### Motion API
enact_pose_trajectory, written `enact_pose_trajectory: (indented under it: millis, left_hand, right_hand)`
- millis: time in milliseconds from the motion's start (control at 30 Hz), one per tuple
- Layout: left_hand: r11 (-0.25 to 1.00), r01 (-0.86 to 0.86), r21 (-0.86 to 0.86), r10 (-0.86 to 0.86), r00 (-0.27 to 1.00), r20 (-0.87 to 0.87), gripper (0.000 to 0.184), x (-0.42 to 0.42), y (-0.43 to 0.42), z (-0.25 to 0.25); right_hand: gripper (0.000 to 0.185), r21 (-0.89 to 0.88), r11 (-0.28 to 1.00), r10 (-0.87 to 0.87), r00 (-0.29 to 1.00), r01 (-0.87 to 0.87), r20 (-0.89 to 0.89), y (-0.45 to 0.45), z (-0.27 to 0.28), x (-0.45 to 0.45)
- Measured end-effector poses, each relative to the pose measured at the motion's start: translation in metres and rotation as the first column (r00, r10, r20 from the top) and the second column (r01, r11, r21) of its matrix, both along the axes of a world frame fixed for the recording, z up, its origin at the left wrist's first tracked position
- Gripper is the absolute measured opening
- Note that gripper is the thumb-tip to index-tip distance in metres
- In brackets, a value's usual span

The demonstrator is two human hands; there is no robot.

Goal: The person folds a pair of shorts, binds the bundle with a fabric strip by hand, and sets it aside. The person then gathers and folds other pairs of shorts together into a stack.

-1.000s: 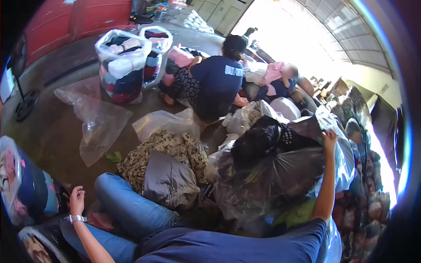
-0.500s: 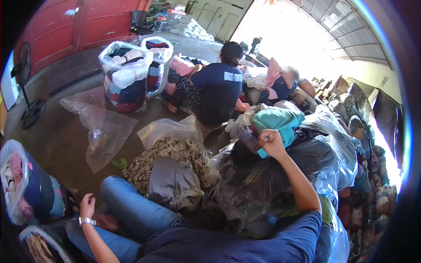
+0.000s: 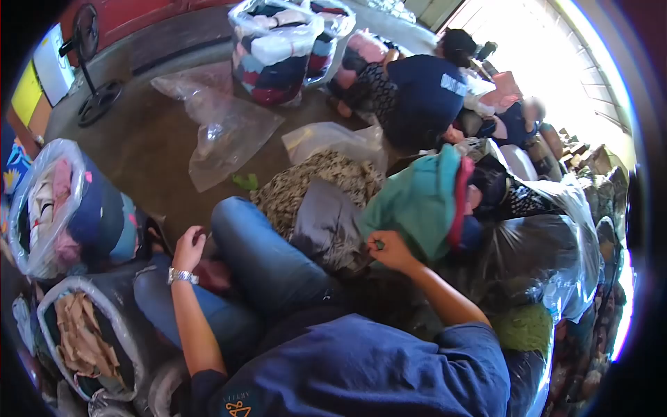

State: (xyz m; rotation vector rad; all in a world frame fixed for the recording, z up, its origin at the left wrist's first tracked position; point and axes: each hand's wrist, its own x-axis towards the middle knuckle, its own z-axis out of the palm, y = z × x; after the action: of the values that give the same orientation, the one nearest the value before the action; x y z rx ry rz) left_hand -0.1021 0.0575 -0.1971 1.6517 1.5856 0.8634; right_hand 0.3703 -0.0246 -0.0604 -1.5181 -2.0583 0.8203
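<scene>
My right hand [image 3: 392, 251] is closed in a fist on the edge of a teal garment [image 3: 413, 201], a bit of teal showing between the fingers. The cloth stretches up and away from the fist, beside a dark red and navy piece [image 3: 464, 208]. My left hand [image 3: 190, 248], with a metal watch at the wrist, hovers by my left knee with curled fingers and nothing visible in them. In front of my legs lie a grey cloth [image 3: 326, 221] and a patterned camouflage-like cloth [image 3: 313, 182].
Stuffed clear bags of cloth [image 3: 104, 208] stand at my left, one bag [image 3: 132, 333] holding brown paper. Loose plastic sheeting [image 3: 233, 142] covers part of the floor. A co-worker in a navy shirt [image 3: 424, 97] sits ahead; a dark plastic bag [image 3: 535, 247] is at my right.
My right hand has drawn the teal garment off the pile, down and nearer to my body. My left hand stays by the knee. The view has tilted down and turned left.
</scene>
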Motion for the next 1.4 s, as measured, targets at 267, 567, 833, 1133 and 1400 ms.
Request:
enact_pose_trajectory:
  millis: [267,567,833,1133,1400]
  left_hand:
    - [0.995,-0.036,-0.094,0.02,0.986,-0.168,0.021,-0.027,-0.023,0.003]
    - [0.972,0.01,-0.234,-0.026,0.997,-0.066,0.021,-0.019,-0.027,0.004]
    - [0.965,0.01,-0.264,0.011,0.997,0.08,0.019,-0.035,-0.028,-0.027]
    - [0.823,-0.009,-0.568,0.186,0.949,0.255,0.024,-0.06,0.001,-0.079]
    - [0.906,-0.205,-0.37,0.366,0.817,0.446,0.028,-0.021,-0.016,-0.012]
  right_hand:
    - [0.027,-0.29,0.955,0.06,0.998,-0.066,-0.03,-0.043,-0.099,-0.056]
    - [0.081,0.267,0.745,-0.665,0.715,0.612,0.216,0.001,-0.089,-0.04]
    - [0.096,-0.097,0.719,-0.473,0.587,0.688,0.657,0.028,-0.164,-0.107]
    - [0.048,0.108,0.822,-0.524,0.669,0.559,0.527,0.046,-0.201,-0.109]
    - [0.012,0.046,0.894,-0.4,0.839,0.446,-0.368,0.056,-0.021,-0.171]
